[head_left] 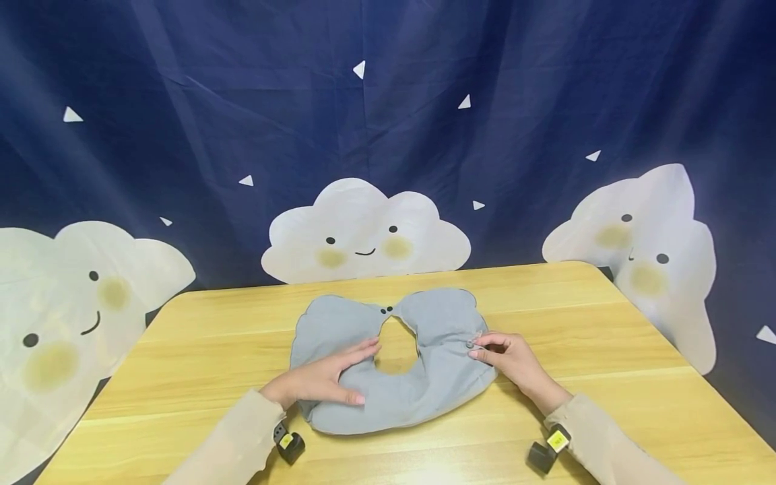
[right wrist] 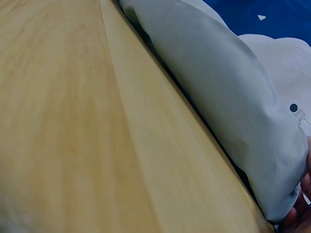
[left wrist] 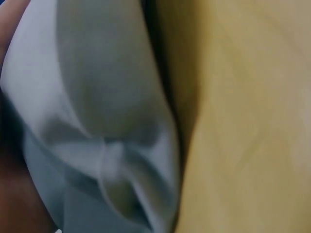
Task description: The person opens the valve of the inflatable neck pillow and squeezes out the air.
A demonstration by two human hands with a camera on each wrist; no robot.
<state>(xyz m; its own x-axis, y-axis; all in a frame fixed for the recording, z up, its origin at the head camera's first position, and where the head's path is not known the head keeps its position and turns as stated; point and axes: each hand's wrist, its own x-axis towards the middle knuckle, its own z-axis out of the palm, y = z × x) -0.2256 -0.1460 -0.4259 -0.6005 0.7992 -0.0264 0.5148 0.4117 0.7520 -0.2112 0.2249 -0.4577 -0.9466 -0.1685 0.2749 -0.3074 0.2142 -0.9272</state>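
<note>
A grey inflatable neck pillow (head_left: 388,404), puffed up and wrinkled, lies on the table with its two ends meeting at the far side by two dark snaps (head_left: 386,310). My left hand (head_left: 327,377) rests on its left side with fingers spread and extended. On the right side sits a small clear valve (head_left: 470,344); my right hand (head_left: 512,360) pinches there with thumb and forefinger. In the left wrist view, folds of the pillow (left wrist: 112,87) fill the left half. The right wrist view has the pillow's rounded near edge (right wrist: 218,82), with a few fingertips (right wrist: 290,217) at its lower end.
The light wooden table (head_left: 606,404) extends around the pillow on all sides. Behind it hangs a dark blue curtain (head_left: 412,148) with smiling white clouds and small white triangles. A small black device (head_left: 288,444) is strapped at each wrist.
</note>
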